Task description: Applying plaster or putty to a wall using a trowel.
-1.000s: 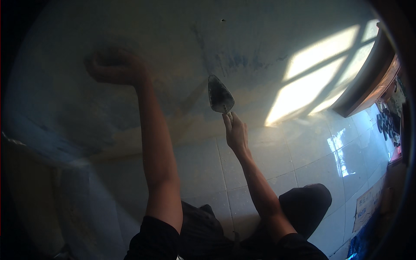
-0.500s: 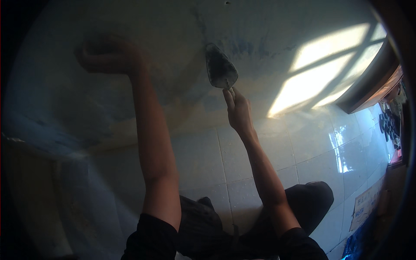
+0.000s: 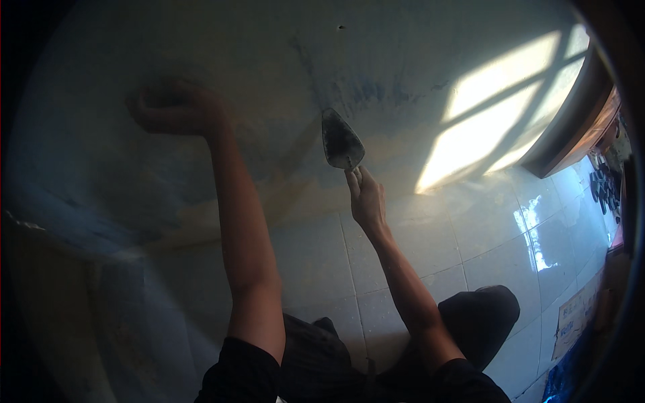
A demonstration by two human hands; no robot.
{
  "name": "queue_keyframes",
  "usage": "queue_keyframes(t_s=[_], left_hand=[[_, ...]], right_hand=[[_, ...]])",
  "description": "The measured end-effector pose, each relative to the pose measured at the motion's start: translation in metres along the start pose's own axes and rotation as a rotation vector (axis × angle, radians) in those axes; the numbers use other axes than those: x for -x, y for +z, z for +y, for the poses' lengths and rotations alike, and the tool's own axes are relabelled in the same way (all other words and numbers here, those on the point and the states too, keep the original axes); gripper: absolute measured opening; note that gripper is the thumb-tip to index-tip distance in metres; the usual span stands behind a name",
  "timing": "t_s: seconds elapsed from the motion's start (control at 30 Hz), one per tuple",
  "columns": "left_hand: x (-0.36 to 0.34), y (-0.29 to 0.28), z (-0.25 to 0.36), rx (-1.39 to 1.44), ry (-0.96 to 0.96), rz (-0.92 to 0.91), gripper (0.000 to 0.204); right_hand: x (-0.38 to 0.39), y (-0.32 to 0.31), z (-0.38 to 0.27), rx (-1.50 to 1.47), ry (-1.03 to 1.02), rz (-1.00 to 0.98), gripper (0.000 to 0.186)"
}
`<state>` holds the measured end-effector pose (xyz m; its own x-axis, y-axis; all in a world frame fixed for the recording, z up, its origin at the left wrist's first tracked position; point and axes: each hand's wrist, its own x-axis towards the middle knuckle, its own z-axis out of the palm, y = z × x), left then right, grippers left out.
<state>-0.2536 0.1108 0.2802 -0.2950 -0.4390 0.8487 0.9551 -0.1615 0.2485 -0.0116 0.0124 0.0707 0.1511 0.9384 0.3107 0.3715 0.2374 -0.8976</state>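
My left hand (image 3: 176,109) is at the stained wall (image 3: 255,74) on the upper left, fingers curled; what they hold, if anything, is hidden in shade. Lower and to the right, my right hand (image 3: 365,198) grips the handle of a metal trowel (image 3: 341,140). Its pointed dark blade lies over or against the wall, tip upward in the picture, just below some dark smudges; contact is unclear. A small hole (image 3: 340,27) shows higher in the wall.
Tiled floor (image 3: 497,255) runs along the wall's foot under my legs (image 3: 474,316). At the right are a window-shaped sunlit patch, a wooden furniture piece or frame (image 3: 563,144), a pile of footwear (image 3: 605,188), cardboard (image 3: 570,319) and blue plastic (image 3: 559,383).
Half a second ago the view was shifted, with everything higher in the picture. Against the wall, the trowel rose slightly and has come back down. My left hand stays in about the same place.
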Motion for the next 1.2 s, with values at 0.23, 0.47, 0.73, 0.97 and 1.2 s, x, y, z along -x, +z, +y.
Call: queue_keyframes(t_s=[0.23, 0.47, 0.73, 0.97, 1.2], left_hand=[[0.004, 0.004, 0.0, 0.038, -0.024, 0.006, 0.046], [-0.002, 0.003, -0.004, 0.045, -0.062, 0.024, 0.047], [0.0, 0.004, -0.008, -0.046, 0.006, 0.032, 0.047], [0.002, 0.008, -0.016, -0.071, -0.016, 0.049, 0.042], [-0.001, 0.008, -0.008, -0.081, 0.014, 0.074, 0.039]], right_hand=[[-0.004, 0.002, 0.0, -0.055, 0.009, 0.044, 0.036], [-0.004, -0.006, -0.003, -0.009, 0.038, -0.03, 0.037], [-0.008, -0.013, 0.0, 0.024, 0.026, -0.056, 0.035], [-0.013, -0.024, -0.004, 0.047, 0.067, -0.099, 0.038], [-0.02, -0.012, -0.018, 0.005, -0.018, -0.075, 0.038]])
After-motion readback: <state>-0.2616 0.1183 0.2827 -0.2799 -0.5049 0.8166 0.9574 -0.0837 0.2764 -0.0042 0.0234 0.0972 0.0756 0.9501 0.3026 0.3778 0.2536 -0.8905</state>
